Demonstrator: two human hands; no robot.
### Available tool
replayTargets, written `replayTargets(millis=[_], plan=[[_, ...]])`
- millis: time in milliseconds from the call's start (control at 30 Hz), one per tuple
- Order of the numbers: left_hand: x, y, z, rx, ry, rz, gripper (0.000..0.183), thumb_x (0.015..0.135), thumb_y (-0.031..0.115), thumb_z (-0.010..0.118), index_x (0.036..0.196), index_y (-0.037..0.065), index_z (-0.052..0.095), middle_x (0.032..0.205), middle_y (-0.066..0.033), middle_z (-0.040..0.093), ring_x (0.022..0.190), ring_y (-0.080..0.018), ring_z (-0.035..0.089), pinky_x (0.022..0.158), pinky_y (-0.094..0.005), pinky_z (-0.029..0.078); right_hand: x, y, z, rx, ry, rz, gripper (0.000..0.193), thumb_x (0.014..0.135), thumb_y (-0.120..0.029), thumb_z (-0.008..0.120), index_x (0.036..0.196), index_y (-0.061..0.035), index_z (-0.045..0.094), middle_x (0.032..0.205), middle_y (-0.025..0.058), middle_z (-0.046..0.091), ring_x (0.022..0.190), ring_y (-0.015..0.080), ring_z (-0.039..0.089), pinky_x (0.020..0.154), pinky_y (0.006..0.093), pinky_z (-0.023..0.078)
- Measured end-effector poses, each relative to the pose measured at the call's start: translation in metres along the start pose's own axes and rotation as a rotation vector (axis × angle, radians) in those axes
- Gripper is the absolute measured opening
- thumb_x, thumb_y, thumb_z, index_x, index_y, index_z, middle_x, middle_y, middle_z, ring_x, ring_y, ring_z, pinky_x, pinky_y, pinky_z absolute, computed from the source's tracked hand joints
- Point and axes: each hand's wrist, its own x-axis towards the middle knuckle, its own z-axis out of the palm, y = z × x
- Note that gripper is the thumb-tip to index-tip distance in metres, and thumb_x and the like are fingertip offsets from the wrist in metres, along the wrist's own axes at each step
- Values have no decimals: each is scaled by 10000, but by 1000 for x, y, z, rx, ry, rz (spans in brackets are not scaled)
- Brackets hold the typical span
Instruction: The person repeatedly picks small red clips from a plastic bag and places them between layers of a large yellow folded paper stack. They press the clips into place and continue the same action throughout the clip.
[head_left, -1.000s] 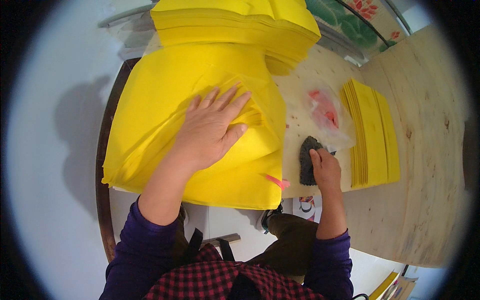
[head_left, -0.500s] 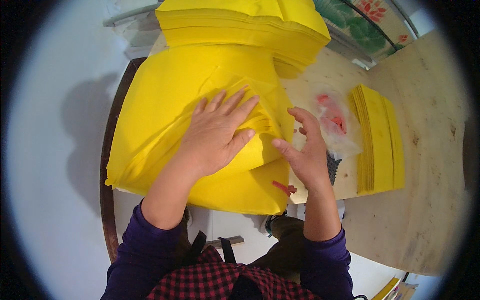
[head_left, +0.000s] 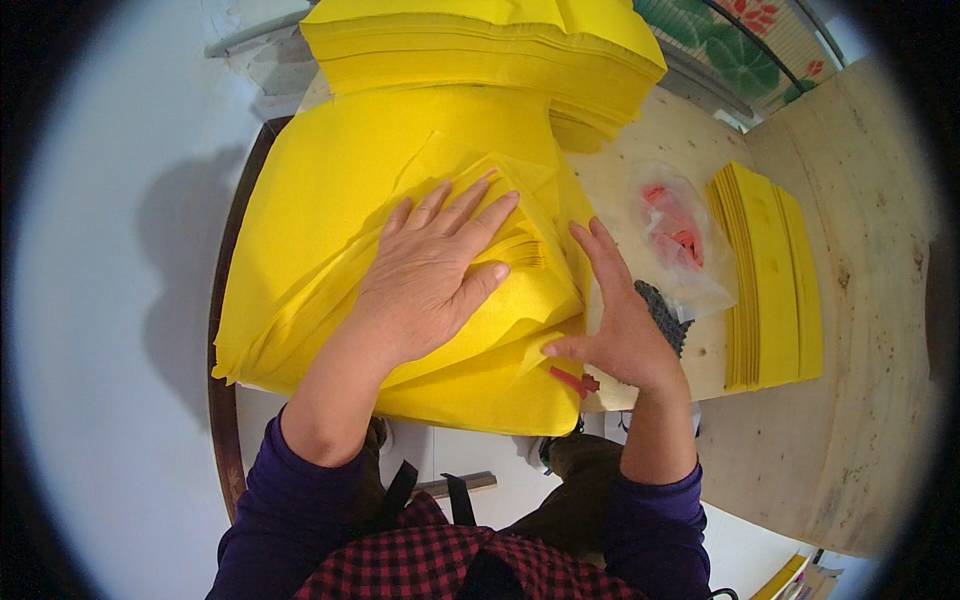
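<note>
A pile of thin yellow felt-like sheets (head_left: pixel 330 170) lies in front of me, its upper layers folded and skewed. My left hand (head_left: pixel 425 275) rests flat on these sheets, palm down with fingers spread. By the pile's right edge is my right hand (head_left: pixel 630 320), its fingers stretched upward and its thumb apart, pointing left over the yellow material. Nothing shows between its fingers; whether the fingertips touch the edge I cannot tell. Just below that thumb, small red strips (head_left: pixel 575 382) lie at the pile's lower right corner.
A tall yellow stack (head_left: pixel 480 65) stands at the far side. To the right are a clear plastic bag (head_left: pixel 690 245) with red pieces, a dark grey knitted piece (head_left: pixel 662 315) and a smaller yellow stack (head_left: pixel 765 285). A wooden board (head_left: pixel 870 300) borders the right side.
My right hand has shifted down slightly and to the right, its fingers now more upright. The lower right folds of yellow material have changed shape a little. My left hand stays in place.
</note>
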Motion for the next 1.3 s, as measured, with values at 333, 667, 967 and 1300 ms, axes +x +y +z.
replayTargets(millis=[333, 667, 967, 1300], plan=[[-1, 1, 0, 7, -7, -7, 603, 988, 413, 474, 1529, 172, 358, 1584, -133, 338, 1438, -425, 303, 1161, -590, 215, 3, 5, -8, 325, 91, 11, 933, 702, -447, 836, 1452, -55, 441, 1538, 227, 381, 1457, 347, 329, 1186, 413, 254], [0, -1, -1, -3, -20, -9, 643, 977, 457, 463, 1536, 160, 346, 1594, -131, 324, 1434, -448, 299, 1167, -590, 187, 16, 1, 12, 162, 108, 99, 891, 692, -264, 848, 1445, -33, 433, 1542, 249, 355, 1453, 370, 324, 1186, 409, 271], [0, 0, 0, 3, -9, -5, 607, 987, 409, 484, 1529, 170, 356, 1583, -134, 338, 1439, -423, 300, 1160, -596, 214, 4, 0, -9, 15, -79, -62, 1054, 652, -321, 864, 1529, -110, 318, 1575, 255, 289, 1484, 370, 262, 1201, 426, 236], [0, -1, 0, 0, -6, -3, 609, 986, 410, 483, 1530, 169, 355, 1587, -131, 333, 1439, -423, 299, 1160, -593, 216, 15, 5, 10, 221, 98, 69, 889, 731, -380, 823, 1467, -79, 425, 1561, 252, 326, 1469, 369, 299, 1191, 416, 253]])
